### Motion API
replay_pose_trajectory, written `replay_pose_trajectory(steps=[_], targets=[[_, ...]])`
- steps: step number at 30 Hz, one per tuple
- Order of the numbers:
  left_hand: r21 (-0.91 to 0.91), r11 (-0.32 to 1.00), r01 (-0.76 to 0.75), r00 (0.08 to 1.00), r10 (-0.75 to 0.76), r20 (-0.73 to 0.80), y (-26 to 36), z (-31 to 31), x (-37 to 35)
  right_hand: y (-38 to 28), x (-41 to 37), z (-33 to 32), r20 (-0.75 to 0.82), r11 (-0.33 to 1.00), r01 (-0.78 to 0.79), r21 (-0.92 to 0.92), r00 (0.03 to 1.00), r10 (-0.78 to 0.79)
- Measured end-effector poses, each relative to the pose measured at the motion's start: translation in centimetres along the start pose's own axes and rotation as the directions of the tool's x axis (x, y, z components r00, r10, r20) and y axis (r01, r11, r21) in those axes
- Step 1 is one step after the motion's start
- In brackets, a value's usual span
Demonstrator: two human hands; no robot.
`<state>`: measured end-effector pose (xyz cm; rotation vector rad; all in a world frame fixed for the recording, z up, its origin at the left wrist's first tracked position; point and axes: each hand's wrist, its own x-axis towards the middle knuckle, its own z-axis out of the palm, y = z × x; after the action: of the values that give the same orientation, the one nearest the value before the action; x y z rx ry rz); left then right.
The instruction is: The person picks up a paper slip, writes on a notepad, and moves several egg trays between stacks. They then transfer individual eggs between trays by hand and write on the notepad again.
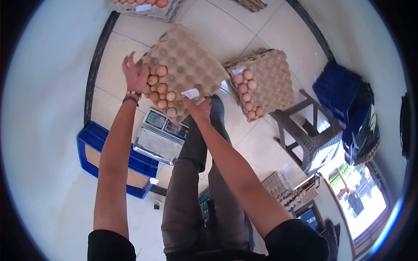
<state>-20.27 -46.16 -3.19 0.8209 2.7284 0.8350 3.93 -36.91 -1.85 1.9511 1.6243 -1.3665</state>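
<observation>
A grey-brown cardboard egg tray (191, 56) lies below me on a stack, several brown eggs (162, 88) grouped at its near left corner. My left hand (136, 75), a bracelet at the wrist, is at the tray's left edge with fingers apart, close beside the eggs. My right hand (199, 108) is closed on the tray's near edge, next to a white paper label (190, 93). Just under the near corner sits a digital scale (159, 138) with a metal plate, partly hidden by the tray.
To the right, another stack of egg trays (272, 82) bears several eggs. A dark woven stool (311, 130) and blue crates (337, 89) stand beyond it. A blue crate (143, 191) lies by the left wall. More egg trays (170, 13) are at the top.
</observation>
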Motion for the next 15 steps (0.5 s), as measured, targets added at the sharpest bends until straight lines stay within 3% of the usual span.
replay_pose_trajectory(steps=[2,4,6,8,11,12,13,14,15], targets=[[-0.056,0.998,0.038,0.995,-0.042,-0.086,1.6,-1.6,-2.8,3.1,0.3,-1.1,0.074,0.999,0.044,0.030,0.996,-0.046],[0.028,0.995,0.092,0.976,-0.085,-0.201,2.5,-2.5,-6.9,5.0,-0.7,-4.0,0.104,0.998,0.054,0.044,0.993,-0.058],[0.092,0.961,0.261,0.919,-0.218,-0.329,3.9,-2.5,-11.7,7.8,-1.6,-7.8,0.179,0.988,0.138,0.065,0.973,-0.147],[0.171,0.935,0.312,0.921,-0.253,-0.297,5.1,-2.3,-16.8,12.7,-2.0,-10.7,0.256,0.983,0.067,0.171,0.960,-0.110],[0.242,0.952,0.185,0.980,-0.198,0.032,9.6,-2.0,-24.0,22.3,-1.8,-14.0,0.169,0.991,0.131,0.011,0.977,-0.131],[0.223,0.967,0.121,0.975,-0.157,0.154,11.6,-1.6,-26.1,24.7,-2.0,-15.6,0.191,0.999,0.046,0.027,0.980,-0.050],[0.193,0.981,-0.031,0.965,-0.021,0.260,12.9,-0.8,-28.3,27.5,-1.7,-16.9,0.195,1.000,0.000,-0.022,0.981,0.005],[0.151,0.981,-0.117,0.914,0.047,0.404,15.8,-0.9,-29.4,30.4,-1.5,-17.8,0.152,0.999,0.025,-0.027,0.988,-0.021],[0.093,0.989,-0.114,0.911,0.067,0.407,17.5,0.1,-30.9,32.5,-1.6,-18.9,0.103,0.998,0.047,-0.034,0.994,-0.043]])
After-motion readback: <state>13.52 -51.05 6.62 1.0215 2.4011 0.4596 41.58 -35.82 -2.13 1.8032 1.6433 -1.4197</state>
